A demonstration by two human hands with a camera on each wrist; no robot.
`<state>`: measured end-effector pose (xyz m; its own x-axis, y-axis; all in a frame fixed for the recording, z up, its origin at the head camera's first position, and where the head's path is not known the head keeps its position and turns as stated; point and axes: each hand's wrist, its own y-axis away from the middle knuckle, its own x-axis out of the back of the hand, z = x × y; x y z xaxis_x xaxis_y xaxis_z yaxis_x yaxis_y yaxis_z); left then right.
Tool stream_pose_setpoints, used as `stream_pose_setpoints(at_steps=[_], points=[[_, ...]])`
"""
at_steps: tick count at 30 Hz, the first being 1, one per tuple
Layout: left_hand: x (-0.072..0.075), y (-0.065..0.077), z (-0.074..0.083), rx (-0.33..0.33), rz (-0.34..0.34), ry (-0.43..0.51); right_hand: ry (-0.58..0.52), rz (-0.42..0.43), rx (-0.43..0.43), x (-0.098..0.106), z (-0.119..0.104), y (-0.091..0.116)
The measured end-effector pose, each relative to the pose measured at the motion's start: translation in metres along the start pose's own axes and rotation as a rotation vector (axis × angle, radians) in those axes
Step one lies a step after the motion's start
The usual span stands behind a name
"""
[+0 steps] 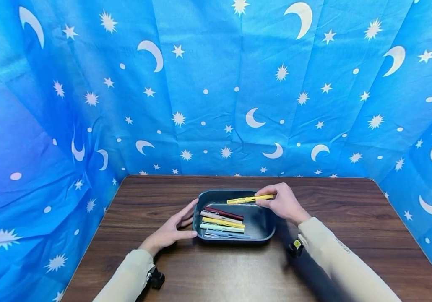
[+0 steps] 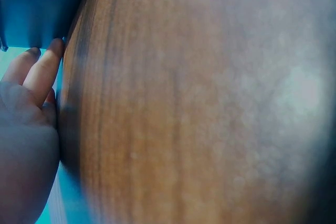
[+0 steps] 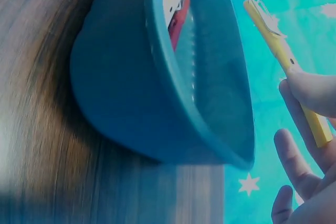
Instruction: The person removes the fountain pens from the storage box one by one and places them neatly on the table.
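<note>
A dark blue-grey box (image 1: pixel 263 222) stands on the table with several pens lying side by side in its left part: a dark red pen (image 1: pixel 224 213), a pale pinkish one, a yellow pen (image 1: pixel 223 222), a light green one and a blue one (image 1: pixel 227 234). Over the box's far right side, my right hand (image 1: pixel 282 203) pinches another yellow pen (image 3: pixel 273 38) between thumb and fingers, its clip end pointing left. My left hand (image 1: pixel 172 228) rests against the box's left wall, thumb and fingers spread and fairly straight. In the left wrist view, its fingertips (image 2: pixel 56 45) touch the box wall.
The dark wood-grain table (image 1: pixel 231 272) extends around the box on all sides. Behind it and at both sides hangs a blue cloth (image 1: pixel 216 105) with moons and stars. Small black devices (image 1: pixel 156 278) sit at both wrists.
</note>
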<state>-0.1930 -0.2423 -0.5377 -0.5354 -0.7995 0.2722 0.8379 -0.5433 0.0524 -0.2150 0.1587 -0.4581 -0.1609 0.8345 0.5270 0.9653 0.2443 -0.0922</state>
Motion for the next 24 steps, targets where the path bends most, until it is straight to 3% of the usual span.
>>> stream_pose_setpoints(at_steps=[11,24], points=[[0.000,0.000,0.000,-0.002,0.000,-0.010,0.014,-0.001,0.016,0.022,0.019,0.010],[-0.001,0.001,0.001,0.004,0.002,-0.005,-0.001,0.085,-0.001,0.054,0.039,0.022]])
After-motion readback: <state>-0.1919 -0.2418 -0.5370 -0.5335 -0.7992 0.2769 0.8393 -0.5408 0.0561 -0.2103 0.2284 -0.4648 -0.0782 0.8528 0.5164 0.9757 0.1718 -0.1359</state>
